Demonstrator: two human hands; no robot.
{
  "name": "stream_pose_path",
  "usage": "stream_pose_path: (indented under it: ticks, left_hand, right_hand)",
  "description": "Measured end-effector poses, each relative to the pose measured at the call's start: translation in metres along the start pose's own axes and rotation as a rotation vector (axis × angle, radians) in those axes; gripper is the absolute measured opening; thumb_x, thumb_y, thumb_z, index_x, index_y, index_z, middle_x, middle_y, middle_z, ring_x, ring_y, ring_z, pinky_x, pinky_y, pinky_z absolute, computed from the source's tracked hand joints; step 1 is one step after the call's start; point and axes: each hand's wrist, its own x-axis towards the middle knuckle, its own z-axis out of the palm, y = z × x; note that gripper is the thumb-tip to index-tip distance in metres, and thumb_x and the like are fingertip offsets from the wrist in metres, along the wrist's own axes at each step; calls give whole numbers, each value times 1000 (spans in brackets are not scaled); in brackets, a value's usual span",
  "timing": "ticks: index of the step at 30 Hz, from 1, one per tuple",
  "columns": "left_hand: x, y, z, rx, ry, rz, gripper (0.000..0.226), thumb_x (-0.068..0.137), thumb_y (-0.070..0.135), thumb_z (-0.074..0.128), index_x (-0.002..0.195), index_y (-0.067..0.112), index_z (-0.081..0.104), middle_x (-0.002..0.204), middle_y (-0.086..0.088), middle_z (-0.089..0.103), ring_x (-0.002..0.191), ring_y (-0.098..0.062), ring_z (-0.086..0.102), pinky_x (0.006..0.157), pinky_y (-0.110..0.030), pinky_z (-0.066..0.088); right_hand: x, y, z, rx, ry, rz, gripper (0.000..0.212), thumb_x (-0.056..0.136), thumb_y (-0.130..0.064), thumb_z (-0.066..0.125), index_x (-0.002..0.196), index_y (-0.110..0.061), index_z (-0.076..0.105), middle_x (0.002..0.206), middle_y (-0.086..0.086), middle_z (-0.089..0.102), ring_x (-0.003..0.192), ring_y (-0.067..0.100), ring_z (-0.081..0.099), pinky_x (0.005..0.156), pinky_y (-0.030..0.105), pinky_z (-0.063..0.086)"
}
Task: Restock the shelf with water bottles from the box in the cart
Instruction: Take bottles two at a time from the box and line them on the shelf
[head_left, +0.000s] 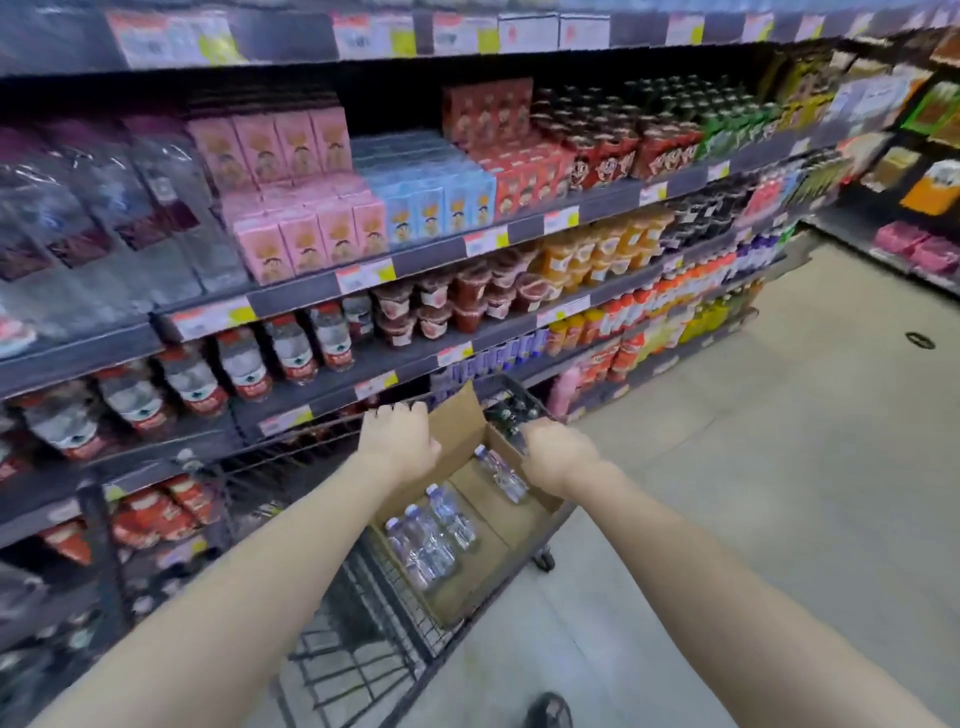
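Small clear plastic water bottles lie between and just below both hands in the open brown cardboard box inside the black wire cart, the left hand curled over the box's left flap and the right hand gripping its right wall.

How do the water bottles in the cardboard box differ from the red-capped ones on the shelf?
Caps: the clear purple-capped water bottles in the brown cardboard box contrast with the red-capped water bottles on the dark shelf. Labels: shelf bottles carry red bands; box bottles show none plainly. Arrangement: shelf bottles stand in a row; box bottles cluster, one apart. Both are clear plastic.
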Motion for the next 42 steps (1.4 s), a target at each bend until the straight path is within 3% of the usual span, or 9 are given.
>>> stream_pose_path:
  ticks: [5,12,17,24,31,35,37,39,42]
  left_hand:
    - [50,3,52,-64,-56,-133,39,94,37,49,125,13,54,122,-12,64,111,-36,62,90,-41,48]
    - [103,-1,114,-254,-316,-471,54,100,44,49,140,9,44,132,-18,59,120,-39,58,97,-44,49]
    - [115,10,152,-379,-417,-661,43,101,40,49,133,10,50,125,-20,65,119,-39,61,95,-43,50]
    - [128,11,228,-499,-520,-798,46,103,40,48,137,10,51,126,-17,65,116,-36,64,88,-39,51]
    - [144,11,340,-623,-621,-899,46,102,54,50,110,11,63,78,1,59,78,-20,64,70,-33,55]
    - [157,18,392,-733,-527,-1022,46,101,49,56,124,9,52,110,-10,66,96,-29,67,81,-39,58]
    - [162,24,414,-767,-380,-1094,62,99,44,59,143,3,42,136,-19,54,118,-36,61,96,-45,54]
    - [168,32,428,-786,-253,-1130,81,97,41,62,156,-2,25,150,-23,42,135,-39,48,108,-46,43]
    - [177,40,443,-753,-248,-1109,81,98,44,60,157,0,25,154,-22,41,142,-39,35,113,-45,35]
  right_hand:
    - [104,8,31,-30,-114,-161,29,98,-28,53,120,-13,62,127,11,63,114,33,64,84,39,51]
    - [237,11,69,-118,-331,-337,32,97,-18,52,126,-13,66,126,11,69,113,33,67,84,37,52]
    - [279,4,109,-108,-456,-367,30,98,-18,52,121,-9,70,126,14,70,116,32,68,92,37,54]
    - [305,-10,182,-7,-635,-356,36,101,-34,52,120,-9,70,123,16,71,108,33,69,89,35,52]
    - [345,-12,265,172,-650,-150,36,103,-29,55,117,2,66,124,26,67,115,38,64,79,30,40]
    - [366,-22,319,272,-628,-59,46,89,-35,61,119,-1,67,119,20,71,108,33,69,78,23,48]
    - [369,-28,340,335,-642,0,47,92,-35,66,127,-4,63,107,11,71,77,22,64,52,11,41]
    - [370,-31,361,368,-650,32,51,92,-37,71,128,-2,59,83,3,63,57,10,49,34,14,31]
    - [370,-34,381,397,-596,72,49,89,-40,76,121,-6,59,94,6,66,64,18,52,56,23,39]
